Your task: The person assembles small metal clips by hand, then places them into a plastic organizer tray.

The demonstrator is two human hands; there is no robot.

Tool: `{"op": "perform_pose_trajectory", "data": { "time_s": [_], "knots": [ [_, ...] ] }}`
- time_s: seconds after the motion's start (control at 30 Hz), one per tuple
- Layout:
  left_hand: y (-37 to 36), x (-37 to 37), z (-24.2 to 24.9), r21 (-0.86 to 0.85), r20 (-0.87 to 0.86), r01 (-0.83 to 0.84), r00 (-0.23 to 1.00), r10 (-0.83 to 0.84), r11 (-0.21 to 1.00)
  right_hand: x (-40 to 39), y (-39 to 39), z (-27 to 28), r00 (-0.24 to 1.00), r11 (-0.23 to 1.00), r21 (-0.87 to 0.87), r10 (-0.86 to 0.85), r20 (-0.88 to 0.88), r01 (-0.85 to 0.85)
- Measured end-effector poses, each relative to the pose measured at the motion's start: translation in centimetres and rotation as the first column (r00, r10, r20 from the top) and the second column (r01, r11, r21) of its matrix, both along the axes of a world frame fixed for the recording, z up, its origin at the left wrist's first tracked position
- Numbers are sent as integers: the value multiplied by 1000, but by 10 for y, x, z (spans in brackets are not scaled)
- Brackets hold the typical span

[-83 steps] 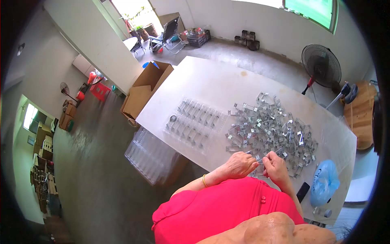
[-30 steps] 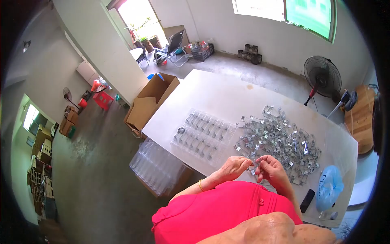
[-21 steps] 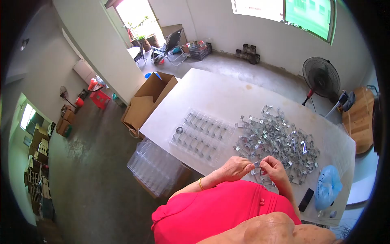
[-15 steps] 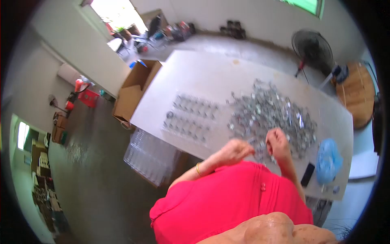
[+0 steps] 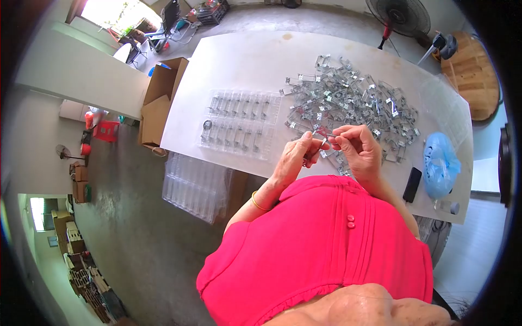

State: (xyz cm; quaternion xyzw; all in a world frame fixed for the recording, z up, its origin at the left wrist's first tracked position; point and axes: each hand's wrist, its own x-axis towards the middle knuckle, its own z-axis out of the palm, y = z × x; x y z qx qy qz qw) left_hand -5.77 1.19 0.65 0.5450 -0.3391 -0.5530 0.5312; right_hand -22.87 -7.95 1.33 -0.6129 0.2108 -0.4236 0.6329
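My left hand (image 5: 300, 154) and my right hand (image 5: 356, 148) are raised together above the near edge of the white table (image 5: 244, 54). Both pinch one small metal clip (image 5: 324, 140) between their fingertips. Just beyond the hands lies a big heap of the same metal clips (image 5: 350, 103). To the left of the heap sits a clear plastic tray (image 5: 239, 125) with clips laid in its rows of slots.
A blue plastic bag (image 5: 439, 165) and a black phone (image 5: 411, 185) lie at the table's right end. A stack of clear trays (image 5: 196, 185) stands on the floor by the table's left corner, an open cardboard box (image 5: 160, 103) beyond it. A fan (image 5: 401, 13) stands behind the table.
The camera has tipped downward, so the table sits higher in view. My hands stayed close together at the pile's near edge and now hold a clip lifted above the table.
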Motion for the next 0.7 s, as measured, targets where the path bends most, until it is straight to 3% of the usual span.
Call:
{"op": "perform_pose_trajectory", "data": {
  "time_s": [0.13,0.2,0.27,0.3,0.37,0.47,0.63,0.7],
  "knots": [
    [4,-11,-5,-19,110,-31,993,33,999,-6,-1,-5,990,976,-200,-103,-100,81],
    [4,-16,-25,-112,243,-90,963,115,990,-11,-4,2,940,865,-499,-213,-268,53],
    [5,-24,-30,-180,339,-137,921,192,974,-18,-8,-10,904,881,-472,-200,-377,-1],
    [4,-24,-36,-199,336,-134,921,196,971,-19,-9,-9,920,866,-499,-189,-343,-8],
    [5,-30,-35,-167,297,-118,941,164,979,-22,-7,-5,903,956,-293,-109,-416,-19],
    [1,-39,-22,-154,273,-109,950,148,982,-24,-5,0,957,928,-372,-127,-262,21],
    [-2,-50,-21,-134,267,-120,952,153,984,-36,-13,0,932,889,-457,-162,-324,-4],
    [-5,-55,-21,-147,312,-107,938,149,983,-42,-14,-2,941,933,-360,-116,-317,-6]
  ]
}}
